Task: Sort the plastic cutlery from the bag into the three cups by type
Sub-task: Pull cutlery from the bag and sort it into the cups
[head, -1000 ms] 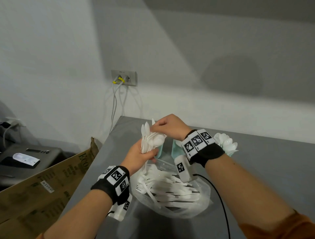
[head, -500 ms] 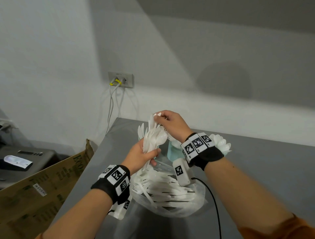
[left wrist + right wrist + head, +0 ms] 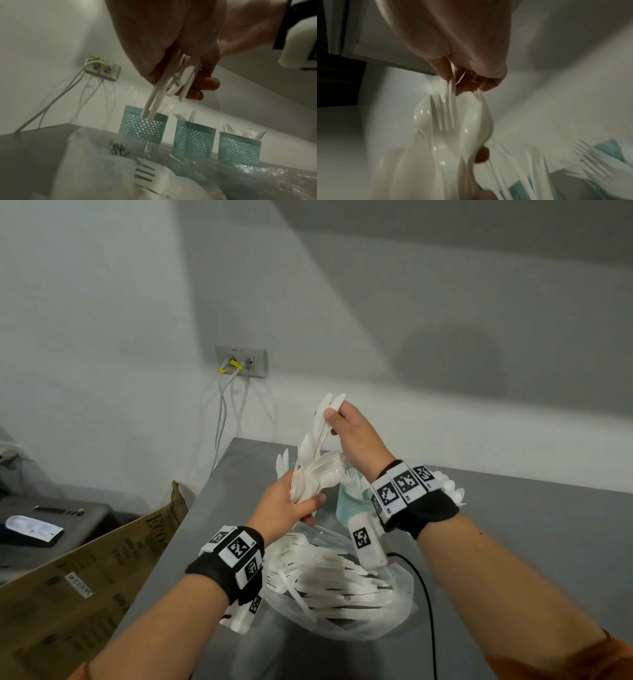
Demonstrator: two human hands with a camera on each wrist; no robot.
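My left hand grips a bundle of white plastic cutlery, spoons and forks fanned upward; its handles stick out below the fist. Above it my right hand pinches two knives by their upper ends, still overlapping the bundle. A clear bag with several more pieces lies on the grey table under my wrists. Three teal mesh cups stand behind it: the knife cup, the fork cup and the spoon cup. The head view shows only the fork cup.
A brown cardboard box leans against the table's left edge. A wall socket with two cables hangs above the far left corner. A black cable runs across the table right of the bag. A dark device sits far left.
My right hand has risen and drawn the two knives up out of the bundle. The left hand has lifted slightly with the bundle still in it.
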